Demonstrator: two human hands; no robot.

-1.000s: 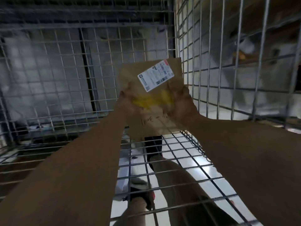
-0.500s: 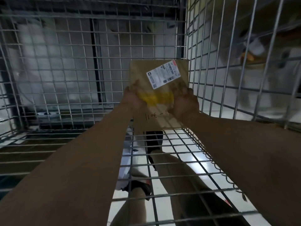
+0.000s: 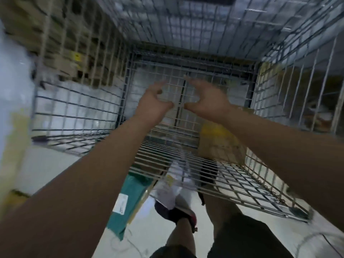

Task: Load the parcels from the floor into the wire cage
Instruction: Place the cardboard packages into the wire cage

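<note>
Pale warehouse floor is showing beneath a wire cage whose mesh walls are filling the view. A cardboard parcel with yellow tape is lying on the cage's mesh deck near the right wall, probably to keep the middle free. The left hand and right hand are hovering mid-cage, apart from it, both empty with fingers spread. A teal parcel is lying on the floor, likely next.

Both arms reach into the wire cage, with the left hand and the right hand empty, fingers loosely spread. A brown parcel with yellow tape lies on the cage's mesh base beneath the right forearm. A teal parcel and a white parcel lie on the floor by the person's feet.
</note>
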